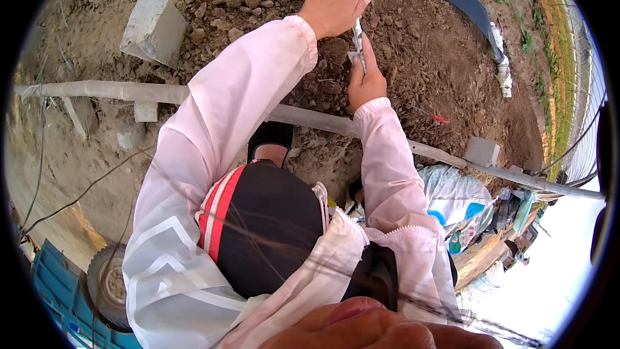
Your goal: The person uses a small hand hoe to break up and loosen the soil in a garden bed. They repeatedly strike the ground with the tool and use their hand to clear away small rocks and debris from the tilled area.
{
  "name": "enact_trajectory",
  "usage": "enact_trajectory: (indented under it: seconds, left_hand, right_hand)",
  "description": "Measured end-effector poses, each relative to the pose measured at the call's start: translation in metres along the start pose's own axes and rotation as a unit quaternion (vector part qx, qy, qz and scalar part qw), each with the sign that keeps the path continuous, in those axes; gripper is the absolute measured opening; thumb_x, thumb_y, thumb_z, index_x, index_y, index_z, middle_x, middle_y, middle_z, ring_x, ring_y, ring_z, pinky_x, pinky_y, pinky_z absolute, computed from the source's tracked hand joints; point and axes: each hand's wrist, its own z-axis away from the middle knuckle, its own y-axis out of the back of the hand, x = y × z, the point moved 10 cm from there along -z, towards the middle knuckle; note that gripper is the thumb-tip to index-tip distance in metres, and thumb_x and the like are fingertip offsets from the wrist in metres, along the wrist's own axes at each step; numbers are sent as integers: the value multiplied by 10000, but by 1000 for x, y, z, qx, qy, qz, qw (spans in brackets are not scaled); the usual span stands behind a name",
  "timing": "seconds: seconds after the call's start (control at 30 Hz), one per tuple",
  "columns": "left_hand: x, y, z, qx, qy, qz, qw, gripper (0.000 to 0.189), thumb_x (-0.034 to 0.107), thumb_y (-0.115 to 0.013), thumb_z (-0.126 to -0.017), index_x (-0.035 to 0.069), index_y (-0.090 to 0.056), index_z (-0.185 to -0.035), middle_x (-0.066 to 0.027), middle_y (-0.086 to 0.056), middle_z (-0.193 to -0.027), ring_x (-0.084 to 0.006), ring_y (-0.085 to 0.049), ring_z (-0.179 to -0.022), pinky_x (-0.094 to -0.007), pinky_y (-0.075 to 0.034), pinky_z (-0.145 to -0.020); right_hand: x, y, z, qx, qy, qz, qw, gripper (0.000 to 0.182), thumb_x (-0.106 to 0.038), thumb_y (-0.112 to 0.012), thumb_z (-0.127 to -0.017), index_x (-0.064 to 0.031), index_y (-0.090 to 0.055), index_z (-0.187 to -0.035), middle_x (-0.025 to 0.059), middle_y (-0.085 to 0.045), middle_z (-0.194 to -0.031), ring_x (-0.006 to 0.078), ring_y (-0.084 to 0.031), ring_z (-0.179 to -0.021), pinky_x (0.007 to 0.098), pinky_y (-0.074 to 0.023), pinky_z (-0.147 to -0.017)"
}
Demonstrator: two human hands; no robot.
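My right hand grips a thin strip, white and silvery, with the thumb laid along it. My left hand is wrapped around the strip farther up, palm side hidden, and its grey tip shows beyond the fingers. The strip looks like film or a wrapped thin piece; its exact kind cannot be told. Both hands are held above loose brown soil, out in front of my knees.
A long pale pole crosses below my forearms. Concrete blocks lie left and right. A flat blue hose joins white pipe fittings. Plastic sacks lie at right. A blue vehicle with a wheel stands lower left.
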Motion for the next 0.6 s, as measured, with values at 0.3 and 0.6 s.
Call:
enact_trajectory:
  seconds: [0.3,0.6]
  left_hand:
    - [36,-43,76,-35,43,163,985,407,266,-395,-1033,-76,-561,-1180,-252,-503,-1396,-388,-372,-1400,-450,-278,-1190]
    - [175,5,141,-113,-43,296,947,486,357,-438,-1024,-103,-522,-1153,-293,-455,-1397,-428,-321,-1416,-522,-232,-1197]
  right_hand:
    - [46,1,62,-81,-39,69,994,557,-141,-514,-991,-254,-382,-1520,271,-682,-1070,443,-672,-930,470,-542,-804]
    - [81,62,233,-38,-59,29,997,549,-53,-505,-983,-156,-407,-1513,282,-673,-1110,433,-679,-969,411,-552,-767]
